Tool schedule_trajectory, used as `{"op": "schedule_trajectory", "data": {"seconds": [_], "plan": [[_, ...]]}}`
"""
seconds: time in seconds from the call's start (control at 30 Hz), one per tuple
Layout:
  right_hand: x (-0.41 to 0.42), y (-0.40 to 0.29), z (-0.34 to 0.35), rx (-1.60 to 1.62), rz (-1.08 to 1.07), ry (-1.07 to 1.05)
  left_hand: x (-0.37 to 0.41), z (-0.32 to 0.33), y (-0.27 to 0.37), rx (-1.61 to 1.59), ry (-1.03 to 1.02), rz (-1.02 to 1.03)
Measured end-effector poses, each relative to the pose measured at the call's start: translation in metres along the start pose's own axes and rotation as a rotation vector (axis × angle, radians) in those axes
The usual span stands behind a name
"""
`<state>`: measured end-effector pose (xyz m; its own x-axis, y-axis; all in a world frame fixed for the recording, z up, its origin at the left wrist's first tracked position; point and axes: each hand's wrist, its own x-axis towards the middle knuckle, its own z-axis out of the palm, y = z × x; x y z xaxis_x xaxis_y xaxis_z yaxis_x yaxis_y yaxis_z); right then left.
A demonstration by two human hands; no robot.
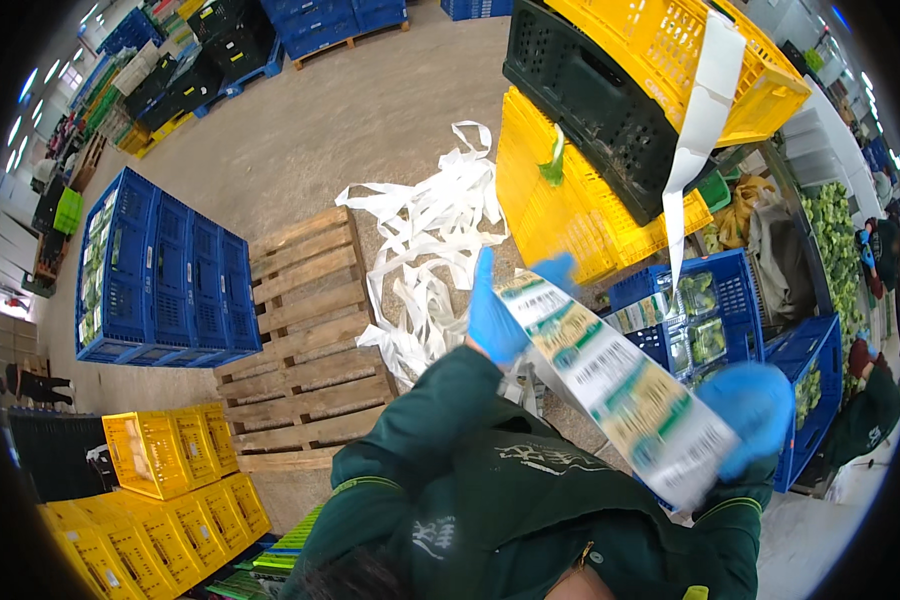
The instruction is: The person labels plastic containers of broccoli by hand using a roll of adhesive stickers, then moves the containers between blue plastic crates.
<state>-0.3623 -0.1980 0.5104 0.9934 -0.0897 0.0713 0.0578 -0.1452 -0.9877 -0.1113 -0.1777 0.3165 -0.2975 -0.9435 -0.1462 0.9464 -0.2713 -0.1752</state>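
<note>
A strip of printed labels (pixel 615 375) with barcodes and green bands stretches diagonally in front of my chest. My left hand (pixel 499 319), in a blue glove, has hold of its upper end, the fingers partly behind it. At the lower end is my right hand (pixel 750 416), also blue-gloved and blurred by motion, gripping the strip's edge. Just beyond the strip stands a blue crate (pixel 750 300) with clear packs of green vegetables (pixel 707 341). A shorter piece of label strip (pixel 637 313) hangs at that crate's near side.
White backing tape (pixel 701 112) dangles from a yellow crate (pixel 645 45) above a black crate (pixel 592 112). More tape (pixel 450 195) lies heaped beside a wooden pallet (pixel 307 337). Stacked blue crates (pixel 172 277) are at left. Co-workers (pixel 870 412) stand at far right near broccoli (pixel 832 240).
</note>
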Motion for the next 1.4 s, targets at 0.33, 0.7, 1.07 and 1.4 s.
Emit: {"op": "schedule_trajectory", "data": {"seconds": [0.33,0.7,1.07,1.4], "plan": [[-0.154,0.012,-0.010,0.048,0.432,0.867,0.016,0.034,0.233,0.816,0.198,1.062],[0.011,0.098,-0.063,0.405,0.674,0.716,0.057,0.033,-0.053,1.712,-0.956,0.370],[0.019,0.066,-0.079,0.126,0.420,0.569,0.080,-0.010,0.002,0.074,-0.090,-0.413],[-0.101,0.094,-0.055,-0.475,0.776,0.591,0.155,0.053,0.102,0.681,-0.111,0.261]]}}
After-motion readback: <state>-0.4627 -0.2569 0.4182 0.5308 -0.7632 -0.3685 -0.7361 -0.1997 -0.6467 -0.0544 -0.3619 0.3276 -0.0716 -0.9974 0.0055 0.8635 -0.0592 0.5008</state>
